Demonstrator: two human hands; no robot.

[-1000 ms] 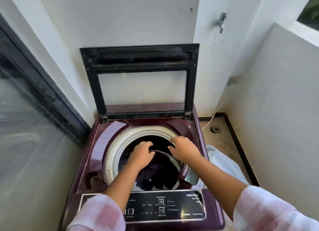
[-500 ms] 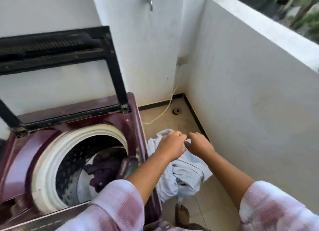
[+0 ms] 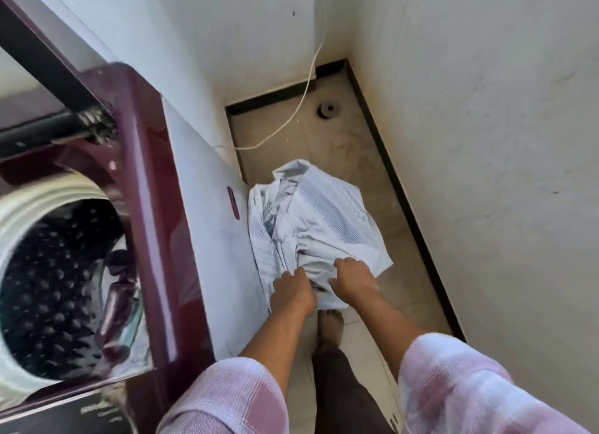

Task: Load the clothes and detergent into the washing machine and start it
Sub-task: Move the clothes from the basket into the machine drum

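Single view: a wide-angle camera worn on the head, aimed steeply down and to the right of the washing machine (image 3: pixel 142 181). The tub (image 3: pixel 48 288) is cut by the left edge. Floor (image 3: pixel 350 148) and clothes (image 3: pixel 324 213) sit centre frame. Left hand (image 3: pixel 293 292) and right hand (image 3: pixel 353 279) appear just below centre. The sleeves (image 3: pixel 227 398) are nearest the lens, at the bottom edge.

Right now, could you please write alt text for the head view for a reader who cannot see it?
The left hand and right hand grip a pale blue garment on the floor beside the open maroon washing machine.
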